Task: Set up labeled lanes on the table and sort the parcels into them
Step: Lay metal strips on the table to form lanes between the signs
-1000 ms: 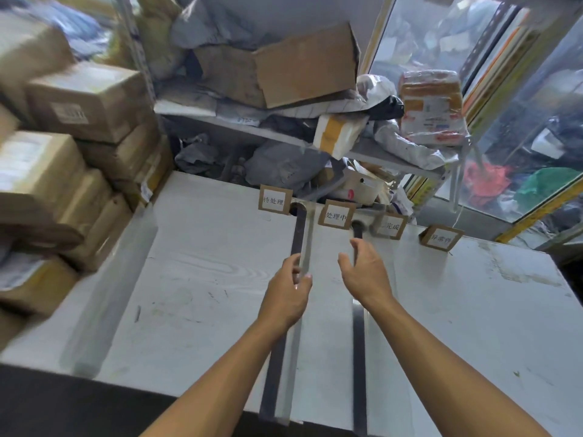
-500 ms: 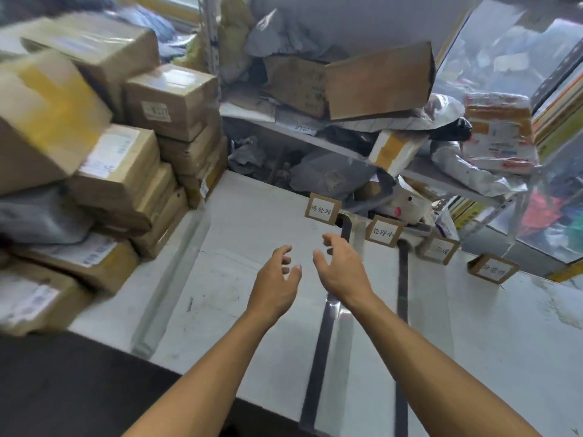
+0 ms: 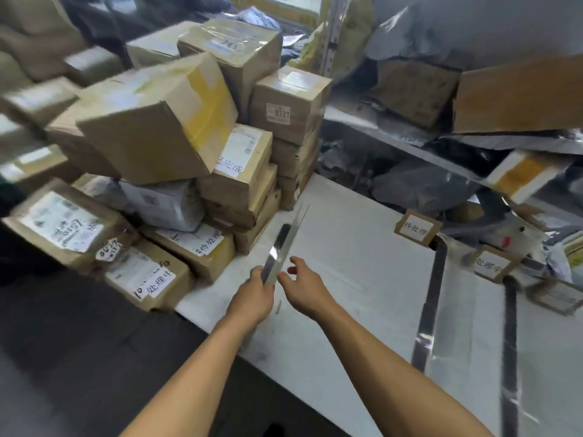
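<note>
Nearest us, at the table's (image 3: 362, 279) left edge, our left hand (image 3: 252, 298) curls round the lower end of a long shiny divider strip (image 3: 279, 250), which tilts up off the surface toward the stacked parcels (image 3: 195, 171). Our right hand (image 3: 306, 290) hovers just beside it, fingers spread and holding nothing. We judge the strip should be laid parallel to the two dark strips (image 3: 437, 279) already down on the right, so we should steady its free end with the right hand and lower it flat. Farther back stand the lane label cards (image 3: 416, 228), one per lane, with the parcels still unsorted at left
</note>
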Motion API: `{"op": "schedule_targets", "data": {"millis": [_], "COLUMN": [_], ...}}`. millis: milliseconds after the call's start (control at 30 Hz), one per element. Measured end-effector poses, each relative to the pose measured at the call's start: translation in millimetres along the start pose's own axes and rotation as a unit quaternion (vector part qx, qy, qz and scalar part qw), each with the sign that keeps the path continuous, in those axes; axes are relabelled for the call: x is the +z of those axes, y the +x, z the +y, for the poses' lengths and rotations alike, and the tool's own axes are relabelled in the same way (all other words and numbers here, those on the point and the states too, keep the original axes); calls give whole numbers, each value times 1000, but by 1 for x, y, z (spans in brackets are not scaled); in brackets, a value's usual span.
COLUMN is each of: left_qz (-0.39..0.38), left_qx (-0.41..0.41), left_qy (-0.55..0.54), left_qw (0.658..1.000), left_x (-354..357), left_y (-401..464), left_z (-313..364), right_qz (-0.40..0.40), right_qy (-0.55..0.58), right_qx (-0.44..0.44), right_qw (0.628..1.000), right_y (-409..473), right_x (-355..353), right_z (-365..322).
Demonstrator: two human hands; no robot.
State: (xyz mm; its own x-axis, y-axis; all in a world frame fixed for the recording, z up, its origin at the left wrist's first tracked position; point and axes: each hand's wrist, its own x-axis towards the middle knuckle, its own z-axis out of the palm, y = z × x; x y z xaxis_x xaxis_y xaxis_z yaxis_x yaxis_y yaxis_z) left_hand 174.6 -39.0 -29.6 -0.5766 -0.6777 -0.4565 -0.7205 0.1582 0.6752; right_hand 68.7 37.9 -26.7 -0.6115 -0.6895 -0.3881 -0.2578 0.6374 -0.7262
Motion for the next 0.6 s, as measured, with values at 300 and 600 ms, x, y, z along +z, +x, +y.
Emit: {"op": "schedule_targets", "data": {"millis": [300,600], "left_qz": [58,164], "left_qx": [75,163], "left_qy": [125,154], "left_qw": [988,961], "left_x": [-11,-50], "left_y": [-4,-24], "left_z": [0,52], "right_qz": [6,-44], "right_qy": [56,93], "right_qx": [12,33], "right_qw": [998,994], "right_y": [7,11], "right_x": [22,15], "right_z": [-10,-7]}}
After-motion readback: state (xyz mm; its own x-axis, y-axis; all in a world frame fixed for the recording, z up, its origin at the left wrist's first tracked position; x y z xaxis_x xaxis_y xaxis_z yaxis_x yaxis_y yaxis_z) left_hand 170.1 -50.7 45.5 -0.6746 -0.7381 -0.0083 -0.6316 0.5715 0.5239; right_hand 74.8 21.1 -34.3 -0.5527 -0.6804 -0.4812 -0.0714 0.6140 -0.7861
